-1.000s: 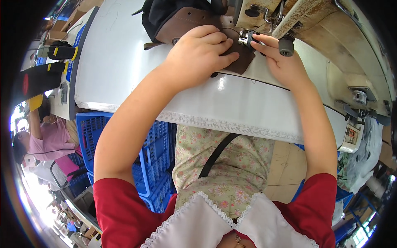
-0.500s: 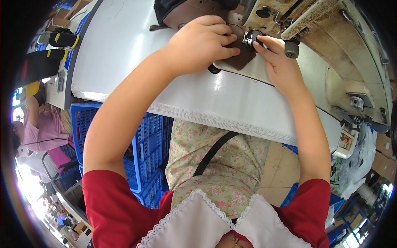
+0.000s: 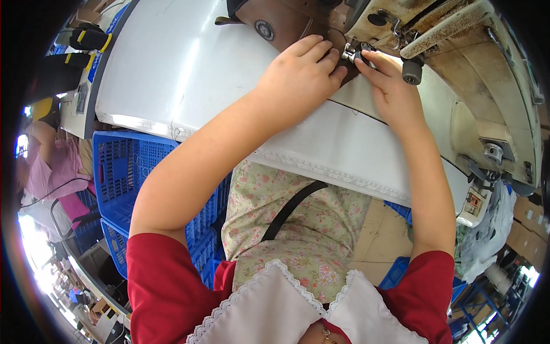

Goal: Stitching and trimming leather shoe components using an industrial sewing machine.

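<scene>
A brown leather piece (image 3: 281,26) with a round emblem, stitching and a small loop lies at the top, partly under the sewing machine's head. My left hand (image 3: 303,74) is closed on its near edge, fingers bent over the leather and covering much of it. The metal presser foot (image 3: 348,53) stands just right of those fingers. On its other side, my right hand (image 3: 392,86) has thumb and forefinger close together at a small dark part beside the foot. Whatever lies between those fingertips is too small to make out.
The sewing machine (image 3: 464,54) arches over the right side, its round knob (image 3: 412,71) hanging above my right hand. A printed ruler strip (image 3: 321,169) runs along the white table's front edge. Blue plastic crates (image 3: 134,166) stand below at left. Another person in pink (image 3: 54,155) sits far left.
The leather piece has shifted and turned, showing more of its emblem, while its pointed near corner is now covered. My left hand has moved right and slightly down. The right hand stays by the foot.
</scene>
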Tool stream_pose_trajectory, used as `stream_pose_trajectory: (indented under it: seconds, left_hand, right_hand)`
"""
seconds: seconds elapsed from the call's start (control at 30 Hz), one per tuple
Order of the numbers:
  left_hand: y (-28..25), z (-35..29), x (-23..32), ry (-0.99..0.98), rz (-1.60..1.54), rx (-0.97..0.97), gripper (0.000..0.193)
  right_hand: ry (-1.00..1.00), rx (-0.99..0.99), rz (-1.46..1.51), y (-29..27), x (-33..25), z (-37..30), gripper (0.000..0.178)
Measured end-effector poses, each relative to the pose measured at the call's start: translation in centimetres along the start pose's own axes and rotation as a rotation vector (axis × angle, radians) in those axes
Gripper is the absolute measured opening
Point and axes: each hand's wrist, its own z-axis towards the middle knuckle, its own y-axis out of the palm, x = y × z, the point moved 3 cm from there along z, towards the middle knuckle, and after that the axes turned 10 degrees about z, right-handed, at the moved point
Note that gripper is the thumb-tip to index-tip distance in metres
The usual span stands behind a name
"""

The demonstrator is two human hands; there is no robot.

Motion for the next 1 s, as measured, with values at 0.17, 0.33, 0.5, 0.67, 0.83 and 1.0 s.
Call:
stream_pose_trajectory:
  seconds: [0.17, 0.33, 0.5, 0.67, 0.83, 1.0]
  left_hand:
    - [0.8, -0.5, -0.9, -0.015, -0.065, -0.008, 0.038]
    - [0.9, -0.5, -1.1, -0.008, -0.119, -0.052, 0.040]
    - [1.0, -0.5, -1.6, 0.002, -0.165, -0.060, 0.042]
    - [1.1, -0.5, -1.7, 0.019, -0.179, -0.079, 0.044]
    - [1.1, -0.6, -1.7, 0.006, -0.194, -0.074, 0.045]
    - [0.9, -0.5, -1.9, 0.003, -0.200, -0.080, 0.046]
  right_hand:
    - [-0.055, -0.003, -0.038, -0.2, 0.6, 0.2, 0.044]
    - [-0.056, 0.001, -0.019, 0.0, 0.7, 0.0, 0.044]
    - [-0.054, -0.013, -0.010, 0.0, 0.8, 0.0, 0.043]
    - [-0.059, -0.029, -0.034, -0.1, 0.3, 0.1, 0.041]
    - [-0.061, -0.018, -0.058, 0.0, -0.1, 0.0, 0.041]
    - [0.000, -0.018, -0.018, 0.1, -0.7, 0.0, 0.040]
